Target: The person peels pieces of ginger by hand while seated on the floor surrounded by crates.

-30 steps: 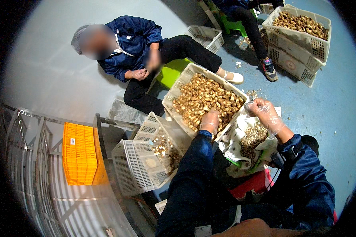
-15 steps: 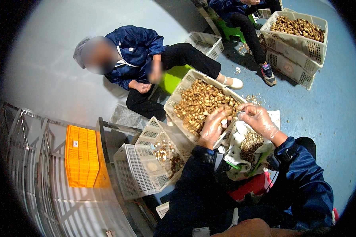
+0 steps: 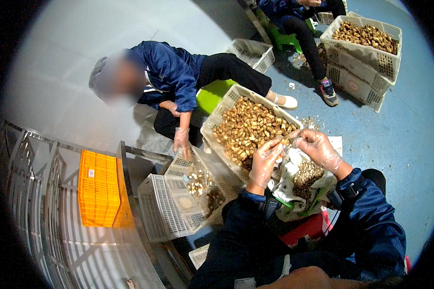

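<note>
My gloved left hand (image 3: 266, 160) and gloved right hand (image 3: 312, 148) meet over the front right corner of a white crate (image 3: 210, 134) heaped with brown mushrooms (image 3: 255, 123). The left fingers are closed on a small brown mushroom (image 3: 284, 142); the right fingers pinch a small grey metal tool (image 3: 295, 140) against it. Below my hands is a white bag (image 3: 287, 176) with pale trimmings (image 3: 307, 176) in it, on a red support (image 3: 301, 232).
A co-worker (image 3: 169, 72) on a green stool (image 3: 210, 98) reaches into a lower white crate (image 3: 188, 212) holding scraps. An orange crate (image 3: 96, 188) and metal racks (image 3: 48, 202) are left. Another seated person (image 3: 299, 33) and stacked crates of mushrooms (image 3: 357, 72) are at back right.
My left hand has risen from inside the mushroom crate to meet the right hand at its corner. The co-worker has bent over and lowered a hand toward the scrap crate.
</note>
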`<act>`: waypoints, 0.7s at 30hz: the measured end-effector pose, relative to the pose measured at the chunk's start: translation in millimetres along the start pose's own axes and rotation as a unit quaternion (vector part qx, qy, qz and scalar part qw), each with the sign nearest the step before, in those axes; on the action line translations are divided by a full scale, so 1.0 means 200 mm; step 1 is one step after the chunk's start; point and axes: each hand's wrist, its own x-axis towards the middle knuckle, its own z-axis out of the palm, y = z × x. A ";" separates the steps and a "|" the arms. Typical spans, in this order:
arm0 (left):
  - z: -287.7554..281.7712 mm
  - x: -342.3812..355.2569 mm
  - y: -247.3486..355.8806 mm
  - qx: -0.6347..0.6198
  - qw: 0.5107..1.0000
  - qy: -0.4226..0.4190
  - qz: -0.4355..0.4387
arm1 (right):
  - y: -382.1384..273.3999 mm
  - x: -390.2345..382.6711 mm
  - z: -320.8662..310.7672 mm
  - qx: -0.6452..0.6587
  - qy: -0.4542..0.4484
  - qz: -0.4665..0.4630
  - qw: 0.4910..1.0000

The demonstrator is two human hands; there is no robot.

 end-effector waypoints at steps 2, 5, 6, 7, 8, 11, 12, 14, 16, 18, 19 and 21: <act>0.00 0.00 -0.01 0.004 0.999 0.003 0.042 | -0.03 0.00 0.02 -0.038 -0.001 -0.060 0.997; 0.00 0.00 0.00 0.020 0.999 0.003 0.038 | 0.01 0.01 -0.01 -0.013 -0.024 0.024 0.999; 0.00 0.00 0.01 0.014 1.000 -0.002 0.023 | 0.03 0.02 -0.03 0.009 -0.035 0.081 0.996; 0.00 -0.01 0.03 0.009 1.000 -0.005 0.010 | -0.03 0.01 -0.04 0.056 -0.035 0.091 0.994; 0.00 -0.01 0.04 0.004 1.000 -0.008 -0.002 | -0.03 0.01 -0.02 0.024 -0.027 0.038 0.999; 0.00 -0.01 0.02 -0.017 1.000 -0.006 0.014 | -0.05 -0.01 0.02 -0.116 -0.015 -0.130 0.985; -0.01 -0.01 0.01 -0.018 1.000 -0.004 0.012 | -0.04 0.00 0.02 -0.062 -0.023 -0.080 0.995; -0.01 0.00 0.01 -0.021 1.000 -0.004 0.007 | -0.02 0.02 -0.01 0.046 -0.032 0.021 0.998; -0.01 -0.01 0.02 -0.008 1.000 -0.001 0.001 | -0.04 0.01 -0.01 0.057 -0.031 0.013 0.998; 0.00 0.00 0.01 -0.006 1.000 -0.002 0.009 | -0.06 0.00 0.00 -0.019 -0.020 -0.034 0.999; 0.00 0.00 0.00 -0.011 1.000 -0.005 0.020 | -0.05 0.00 0.00 -0.061 -0.026 -0.072 0.995; 0.00 0.00 -0.02 -0.010 0.999 -0.005 0.034 | -0.01 0.01 -0.04 -0.041 -0.035 0.009 0.999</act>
